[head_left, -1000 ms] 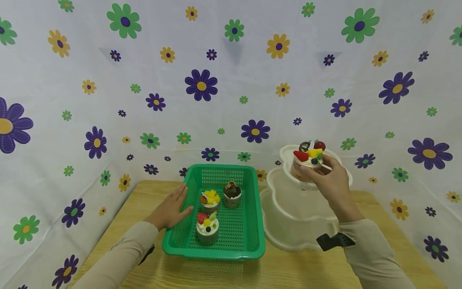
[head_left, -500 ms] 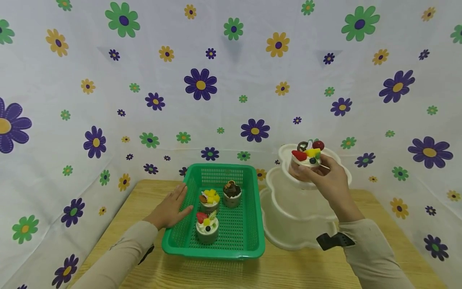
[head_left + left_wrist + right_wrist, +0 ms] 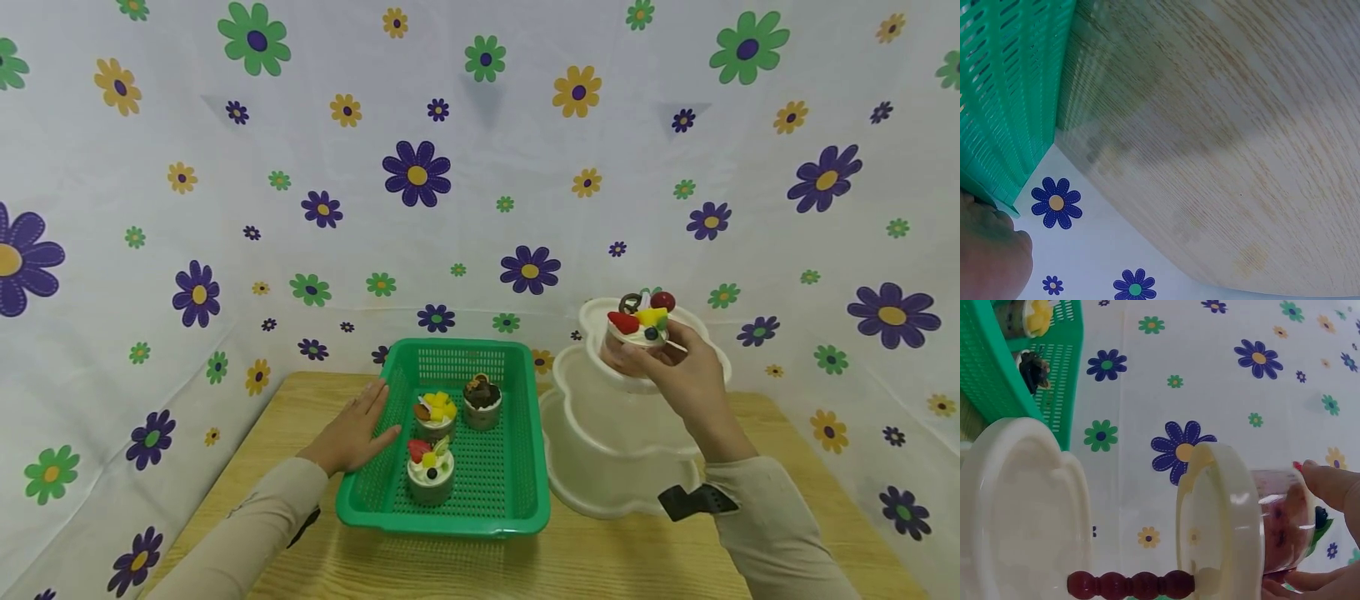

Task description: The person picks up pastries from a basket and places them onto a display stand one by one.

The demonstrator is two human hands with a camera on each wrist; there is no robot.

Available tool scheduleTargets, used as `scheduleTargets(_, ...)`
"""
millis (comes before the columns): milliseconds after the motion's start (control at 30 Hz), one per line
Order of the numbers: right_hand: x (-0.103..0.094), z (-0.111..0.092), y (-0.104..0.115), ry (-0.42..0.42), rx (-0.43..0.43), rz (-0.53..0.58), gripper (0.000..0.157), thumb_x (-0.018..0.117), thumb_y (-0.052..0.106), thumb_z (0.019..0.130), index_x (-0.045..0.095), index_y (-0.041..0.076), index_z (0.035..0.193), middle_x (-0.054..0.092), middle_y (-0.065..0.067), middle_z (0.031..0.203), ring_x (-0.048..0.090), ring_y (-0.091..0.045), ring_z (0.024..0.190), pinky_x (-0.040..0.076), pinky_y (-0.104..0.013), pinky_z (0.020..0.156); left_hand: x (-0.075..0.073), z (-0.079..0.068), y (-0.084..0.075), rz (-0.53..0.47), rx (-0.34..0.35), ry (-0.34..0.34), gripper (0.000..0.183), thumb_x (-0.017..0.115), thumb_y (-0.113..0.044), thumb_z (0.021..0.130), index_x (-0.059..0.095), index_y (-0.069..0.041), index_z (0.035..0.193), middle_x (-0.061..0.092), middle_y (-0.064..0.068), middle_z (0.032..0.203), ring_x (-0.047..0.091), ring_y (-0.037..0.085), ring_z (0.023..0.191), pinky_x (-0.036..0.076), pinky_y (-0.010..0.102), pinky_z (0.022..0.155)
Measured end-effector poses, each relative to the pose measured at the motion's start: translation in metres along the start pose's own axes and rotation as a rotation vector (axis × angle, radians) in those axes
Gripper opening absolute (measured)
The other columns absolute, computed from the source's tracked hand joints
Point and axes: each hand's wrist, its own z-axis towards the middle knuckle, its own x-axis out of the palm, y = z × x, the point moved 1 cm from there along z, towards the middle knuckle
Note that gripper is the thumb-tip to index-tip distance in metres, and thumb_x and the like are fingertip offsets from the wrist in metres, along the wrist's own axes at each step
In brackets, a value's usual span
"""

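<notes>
My right hand [image 3: 693, 379] grips a small clear dessert cup [image 3: 626, 354] with thumb and fingers around its side. White cream, a strawberry, yellow fruit cubes and a blueberry top it. In the right wrist view, the cup's base [image 3: 1266, 519] is right at the top tier [image 3: 1244, 519] of a cream-white tiered stand [image 3: 622, 417]. A cherry [image 3: 663, 301] and a chocolate pretzel show just behind the cup. My left hand [image 3: 352, 432] lies with straight fingers on the left rim of a green plastic basket [image 3: 540, 467].
Inside the basket are a mango-topped cup [image 3: 436, 417], a chocolate-topped cup [image 3: 482, 402] and a strawberry-and-cream cup [image 3: 431, 473]. Dark red beaded posts [image 3: 1129, 585] join the stand's tiers. A flowered white cloth [image 3: 480, 208] rises behind the wooden table [image 3: 585, 558].
The view shifts very slightly. Both hands, the held cup and the basket keep their places.
</notes>
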Motion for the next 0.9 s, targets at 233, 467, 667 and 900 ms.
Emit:
scheduleTargets(233,-0.005,-0.008,0.018,-0.131,-0.083,0.007,0.085,0.068,0.038,0.088,0.023,0.004,0.152,0.024,-0.014,0.156,0.023,-0.031,0.144,0.027,-0.048,0.113,-0.001,0.000,0.000,-0.007,-0.013,0.003,0.076,0.044,-0.044,0.100,0.018,0.007,0.150,0.012,0.022,0.158,0.014,0.041,0.144,0.016,0.058,0.114)
scheduleTargets(467,0.006,-0.022,0.053,-0.124,-0.277,0.110,0.076,0.071,0.023,0.088,0.030,0.010,0.151,0.030,-0.006,0.154,0.025,-0.022,0.144,0.027,-0.039,0.113,-0.005,-0.001,-0.004,-0.014,-0.019,0.004,0.075,0.044,-0.042,0.100,0.019,0.009,0.149,0.013,0.024,0.157,0.015,0.042,0.143,0.018,0.059,0.113)
scheduleTargets(667,0.059,-0.022,0.064,0.067,-0.456,0.118,0.070,0.073,0.018,0.086,0.038,0.007,0.146,0.038,-0.009,0.149,0.033,-0.023,0.140,0.029,-0.041,0.114,-0.007,0.000,-0.006,0.009,-0.023,0.011,0.074,0.042,-0.042,0.101,0.019,0.009,0.149,0.014,0.024,0.157,0.015,0.041,0.144,0.018,0.057,0.114)
scheduleTargets(900,0.133,-0.008,0.039,0.554,-0.414,0.126,0.073,0.070,0.036,0.087,0.035,0.018,0.149,0.034,-0.003,0.153,0.032,-0.027,0.140,0.032,-0.046,0.112,-0.005,0.001,-0.005,-0.011,-0.011,-0.002,0.067,0.041,-0.035,0.102,0.021,0.010,0.148,0.017,0.025,0.156,0.016,0.043,0.143,0.018,0.059,0.113)
